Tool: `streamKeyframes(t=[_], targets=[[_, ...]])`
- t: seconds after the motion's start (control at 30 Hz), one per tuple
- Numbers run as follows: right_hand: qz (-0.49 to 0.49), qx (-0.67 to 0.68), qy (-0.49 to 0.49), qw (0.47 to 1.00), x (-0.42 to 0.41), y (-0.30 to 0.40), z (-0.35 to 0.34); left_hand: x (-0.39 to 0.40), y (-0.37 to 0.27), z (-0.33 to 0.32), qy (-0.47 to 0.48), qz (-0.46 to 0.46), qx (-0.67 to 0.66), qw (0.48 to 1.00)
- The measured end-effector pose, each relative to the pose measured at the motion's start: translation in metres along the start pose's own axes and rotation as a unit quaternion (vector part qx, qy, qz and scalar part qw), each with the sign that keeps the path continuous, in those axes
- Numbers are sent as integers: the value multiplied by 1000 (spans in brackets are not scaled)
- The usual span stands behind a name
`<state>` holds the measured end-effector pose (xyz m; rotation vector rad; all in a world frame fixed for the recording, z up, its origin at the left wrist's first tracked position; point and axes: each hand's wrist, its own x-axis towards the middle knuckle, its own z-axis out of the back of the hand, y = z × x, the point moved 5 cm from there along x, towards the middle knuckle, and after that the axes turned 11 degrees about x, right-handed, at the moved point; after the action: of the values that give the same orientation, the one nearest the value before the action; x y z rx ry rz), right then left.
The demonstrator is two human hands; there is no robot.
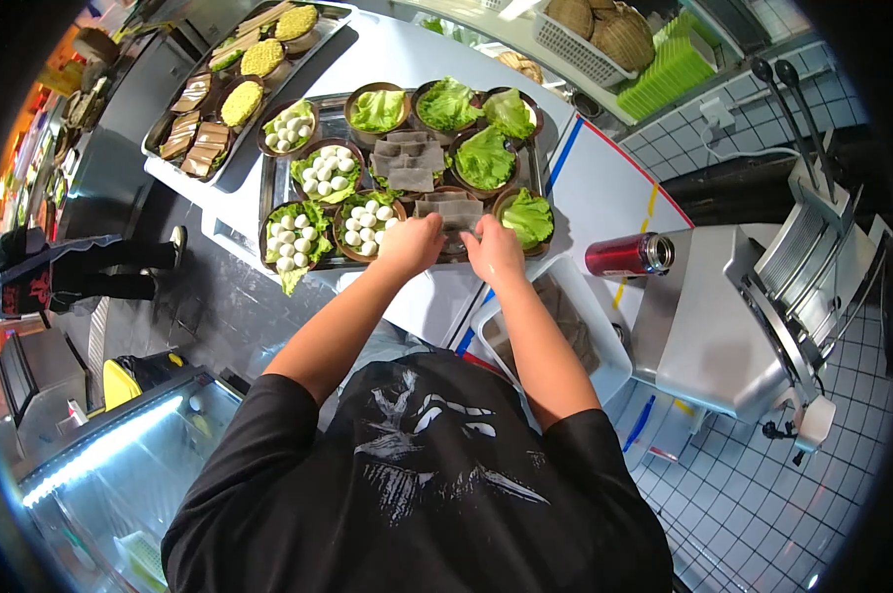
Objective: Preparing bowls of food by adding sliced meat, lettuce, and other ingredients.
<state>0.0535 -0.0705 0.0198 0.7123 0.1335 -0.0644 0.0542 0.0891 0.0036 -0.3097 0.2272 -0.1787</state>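
Note:
My left hand and my right hand are at the near edge of a metal tray. Between them, their fingertips pinch the sides of a thin grey-brown food sheet over a bowl, mostly hidden by more such sheets. Behind it, another bowl holds overlapping grey sheets on lettuce. Bowls of small white eggs on lettuce fill the tray's left side. On the right and at the back are bowls with lettuce leaves; one lettuce bowl is just beyond my right hand.
A second tray at the back left carries bowls of yellow noodles and brown slices. Under my right forearm is a plastic tub with dark contents. Right of it stand an uncapped red flask and a metal slicer. A person is at far left.

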Motion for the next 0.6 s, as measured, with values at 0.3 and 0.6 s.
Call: streamKeyframes(t=[0.3,0.6], targets=[[24,170,-362,916,-148,-111,157,-57,37,-3,-14,-78,-142,987],[-169,0,-47,985,-202,-171,104,-79,-28,16,89,-317,-101,939]])
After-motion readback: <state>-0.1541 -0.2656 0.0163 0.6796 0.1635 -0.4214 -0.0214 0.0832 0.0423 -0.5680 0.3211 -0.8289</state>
